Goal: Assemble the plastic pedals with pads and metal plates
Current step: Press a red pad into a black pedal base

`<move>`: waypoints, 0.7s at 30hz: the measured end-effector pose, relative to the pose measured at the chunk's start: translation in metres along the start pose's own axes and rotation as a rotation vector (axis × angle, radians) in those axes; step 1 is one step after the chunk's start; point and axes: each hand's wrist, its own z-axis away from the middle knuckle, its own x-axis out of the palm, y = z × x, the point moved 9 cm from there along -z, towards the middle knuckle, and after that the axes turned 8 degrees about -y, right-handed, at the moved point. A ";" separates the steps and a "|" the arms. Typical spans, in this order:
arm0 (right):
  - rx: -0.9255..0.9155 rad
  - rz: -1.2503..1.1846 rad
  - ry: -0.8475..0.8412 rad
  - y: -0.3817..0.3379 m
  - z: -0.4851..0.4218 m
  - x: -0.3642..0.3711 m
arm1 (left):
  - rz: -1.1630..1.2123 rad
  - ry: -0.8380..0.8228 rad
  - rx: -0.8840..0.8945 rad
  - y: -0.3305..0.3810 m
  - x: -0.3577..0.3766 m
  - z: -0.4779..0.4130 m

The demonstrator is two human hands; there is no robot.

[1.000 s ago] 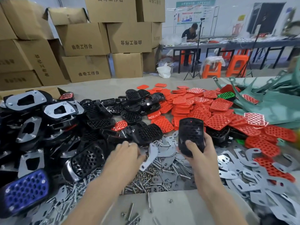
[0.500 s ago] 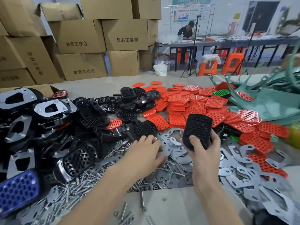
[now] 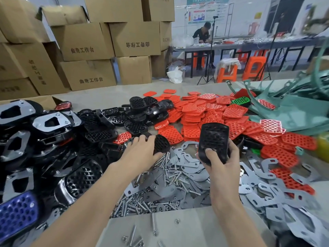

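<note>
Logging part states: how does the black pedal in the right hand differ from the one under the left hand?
The right-hand pedal is held up off the table, stood on end, in the right hand. The left-hand pedal lies low and tilted, with the left hand gripping its edge. The right-hand pedal shows most of its perforated face, while the left-hand pedal is partly covered by that hand. Both are black and perforated.

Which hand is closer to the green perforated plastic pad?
Right. The right hand, gripping a black perforated plastic pedal, is this side of the green pad; the left hand, gripping a second pedal, is farther left.
</note>
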 end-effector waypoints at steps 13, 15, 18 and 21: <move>-0.030 -0.094 0.075 -0.004 -0.003 -0.010 | -0.130 0.324 -0.114 -0.003 -0.039 -0.018; -0.019 -0.104 0.074 -0.001 -0.005 -0.010 | -0.097 0.318 0.034 0.025 -0.041 -0.032; 0.004 -0.089 0.041 0.002 -0.005 -0.007 | -0.100 0.075 0.122 0.052 -0.017 -0.062; 0.009 -0.116 0.000 0.001 -0.007 -0.002 | -0.152 -0.104 0.115 0.056 0.004 -0.085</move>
